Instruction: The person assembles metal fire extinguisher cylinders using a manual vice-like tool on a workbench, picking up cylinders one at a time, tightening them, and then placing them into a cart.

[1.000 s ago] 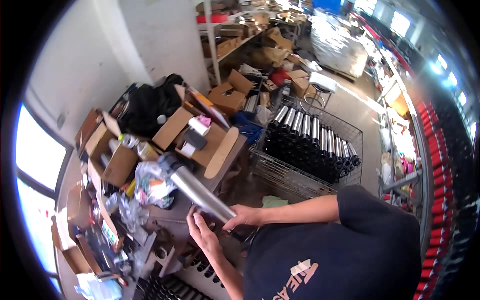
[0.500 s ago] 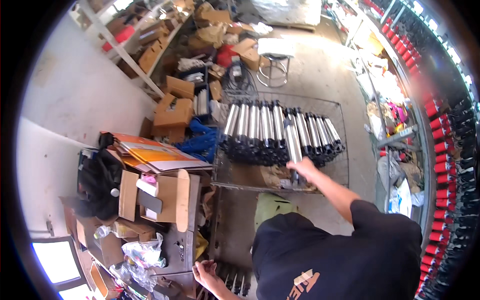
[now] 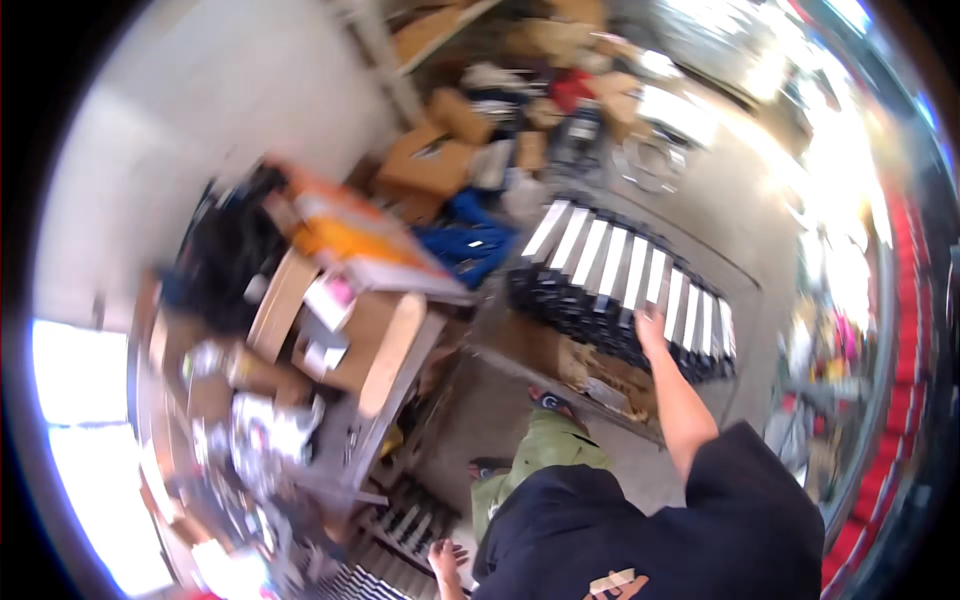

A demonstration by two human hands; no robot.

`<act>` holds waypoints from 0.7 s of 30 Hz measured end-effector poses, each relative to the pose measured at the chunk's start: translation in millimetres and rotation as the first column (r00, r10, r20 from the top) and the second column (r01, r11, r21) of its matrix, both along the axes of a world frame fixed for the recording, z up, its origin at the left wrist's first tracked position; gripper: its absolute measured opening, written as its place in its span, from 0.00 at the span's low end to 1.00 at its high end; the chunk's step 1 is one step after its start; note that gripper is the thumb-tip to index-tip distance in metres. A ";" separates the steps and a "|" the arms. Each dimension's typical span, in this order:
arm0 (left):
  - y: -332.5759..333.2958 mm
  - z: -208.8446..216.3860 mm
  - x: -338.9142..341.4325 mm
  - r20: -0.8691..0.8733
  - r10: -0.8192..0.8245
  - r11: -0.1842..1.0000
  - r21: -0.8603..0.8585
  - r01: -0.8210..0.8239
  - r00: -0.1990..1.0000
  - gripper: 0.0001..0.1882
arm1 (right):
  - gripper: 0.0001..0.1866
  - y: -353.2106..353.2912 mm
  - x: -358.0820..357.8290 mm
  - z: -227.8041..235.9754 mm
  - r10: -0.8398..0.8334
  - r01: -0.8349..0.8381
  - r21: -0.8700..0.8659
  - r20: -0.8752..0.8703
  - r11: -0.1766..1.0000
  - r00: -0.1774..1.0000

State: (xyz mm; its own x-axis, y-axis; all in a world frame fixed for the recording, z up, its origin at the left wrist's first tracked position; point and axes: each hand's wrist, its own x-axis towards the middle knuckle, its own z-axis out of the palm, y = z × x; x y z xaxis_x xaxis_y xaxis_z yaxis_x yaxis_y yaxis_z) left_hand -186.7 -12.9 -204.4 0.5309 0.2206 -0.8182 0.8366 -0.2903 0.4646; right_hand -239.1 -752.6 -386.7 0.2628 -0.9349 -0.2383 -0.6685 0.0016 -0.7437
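The right hand (image 3: 650,325) reaches forward over a wire basket (image 3: 535,340), its fingers at the near, black-ended side of a row of silver tubes (image 3: 612,265). Motion blur affects this area; whether the fingers grip a tube or merely rest against one cannot be determined. The tubes lie side by side within the basket, slanted, silver lengths toward the far side and black ends toward the person. The left hand (image 3: 448,558) is low, near the lower edge of the view, fingers parted and slightly curled, nothing seen in its grasp; nearest to it is a group of dark and silver parts (image 3: 410,520). To the left stands a cluttered bench (image 3: 340,465) bearing an open carton (image 3: 360,350). A blue bundle (image 3: 470,245) lies between bench and basket. Red parts (image 3: 900,400) line the right side.
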 end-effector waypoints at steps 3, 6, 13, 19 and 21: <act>90.1 -61.4 -81.5 0.026 0.167 0.983 0.065 -0.169 0.986 0.07 | 0.19 89.6 74.6 92.6 -0.026 0.011 -0.070 -0.213 0.998 0.977; 177.5 -135.9 -148.4 0.067 0.295 0.910 0.283 -0.302 0.953 0.22 | 0.17 181.5 109.0 83.1 0.357 -0.348 -0.089 0.122 0.933 0.926; 208.7 -156.7 -109.7 0.104 0.236 0.882 0.395 -0.258 0.966 0.21 | 0.12 449.4 223.8 109.9 0.949 -0.951 0.225 0.182 0.214 0.257; 321.8 -282.6 -69.2 -0.128 0.522 0.807 0.394 -0.440 0.843 0.30 | 0.23 685.4 257.8 132.7 0.976 -0.929 0.368 -0.212 0.031 -0.052; 348.6 -352.1 -72.9 -0.134 0.515 0.759 0.530 -0.378 0.846 0.34 | 0.27 741.1 266.1 125.9 0.963 -0.912 0.410 -0.251 0.017 -0.095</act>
State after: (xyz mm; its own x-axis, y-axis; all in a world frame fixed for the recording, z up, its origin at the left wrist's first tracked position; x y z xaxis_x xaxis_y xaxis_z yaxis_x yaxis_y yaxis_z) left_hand -259.6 335.8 -556.4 0.0594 0.7668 -0.6391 0.9920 0.0260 0.1234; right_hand 27.0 -11.5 -260.8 0.7323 0.1731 -0.6586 -0.2354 -0.8432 -0.4833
